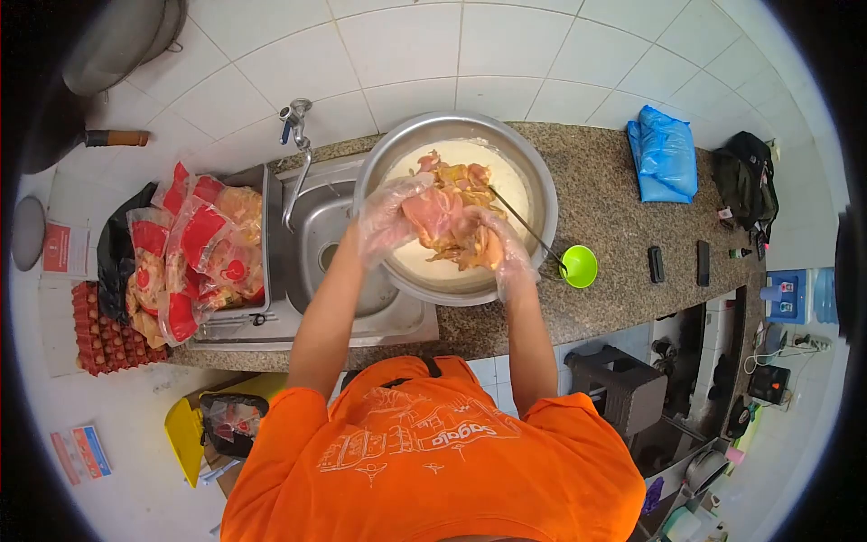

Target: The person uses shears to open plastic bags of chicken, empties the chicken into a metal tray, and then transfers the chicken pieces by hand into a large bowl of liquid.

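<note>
A wide metal basin (548,194) stands at the counter's edge, partly over the sink, with a cream-coloured liquid (506,176) inside. My left hand (393,217), in a clear plastic glove, is closed on pale pink raw chicken (430,213) over the basin. My right hand (508,257), gloved likewise, grips raw chicken pieces (479,244) beside it; its fingers are partly hidden. More yellowish chicken pieces (461,181) lie just beyond my hands. A thin dark handle (524,222) slants from the basin over its right rim, near a lime-green cup (579,266).
Left of the sink (361,304), under a tap (298,135), a grey tub (274,239) holds red-and-clear bags of chicken (203,237). Egg trays (104,334) stand farther left. A blue plastic bag (664,155), a black bag (748,181) and dark small objects (657,264) lie right.
</note>
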Demonstrator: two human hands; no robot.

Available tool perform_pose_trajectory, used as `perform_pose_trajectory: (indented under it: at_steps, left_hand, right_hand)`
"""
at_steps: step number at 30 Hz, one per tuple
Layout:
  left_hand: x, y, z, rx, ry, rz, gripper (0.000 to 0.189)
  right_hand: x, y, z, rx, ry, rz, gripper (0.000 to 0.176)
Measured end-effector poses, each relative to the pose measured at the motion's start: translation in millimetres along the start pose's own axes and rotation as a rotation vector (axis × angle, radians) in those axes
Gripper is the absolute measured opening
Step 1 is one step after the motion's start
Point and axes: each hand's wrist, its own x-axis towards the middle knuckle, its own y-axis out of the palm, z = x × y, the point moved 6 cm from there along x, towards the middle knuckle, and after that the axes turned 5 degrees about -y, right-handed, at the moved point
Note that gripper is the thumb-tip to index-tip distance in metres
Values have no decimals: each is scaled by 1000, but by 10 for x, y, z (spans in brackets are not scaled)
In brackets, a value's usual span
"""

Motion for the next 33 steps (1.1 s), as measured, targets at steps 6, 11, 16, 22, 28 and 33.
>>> perform_pose_trajectory:
  at_steps: [6, 11, 16, 22, 28, 33]
  left_hand:
    - [423, -124, -144, 969, -191, -163, 34]
    - [525, -425, 291, 1043, -21, -313, 39]
    - [471, -143, 597, 767, 115, -131, 45]
    - [406, -150, 961, 118, -78, -172, 41]
    - [478, -554, 1060, 99, -100, -162, 32]
    - [340, -588, 787, 215, -94, -185, 40]
  right_hand:
    - [66, 143, 176, 7, -192, -37, 27]
    - [28, 343, 330, 57, -325, 22, 41]
    - [17, 443, 279, -207, -292, -117, 39]
    - [210, 139, 116, -408, -347, -296, 31]
    - [157, 224, 151, -666, -372, -273, 43]
    - [73, 248, 319, -737, -359, -147, 42]
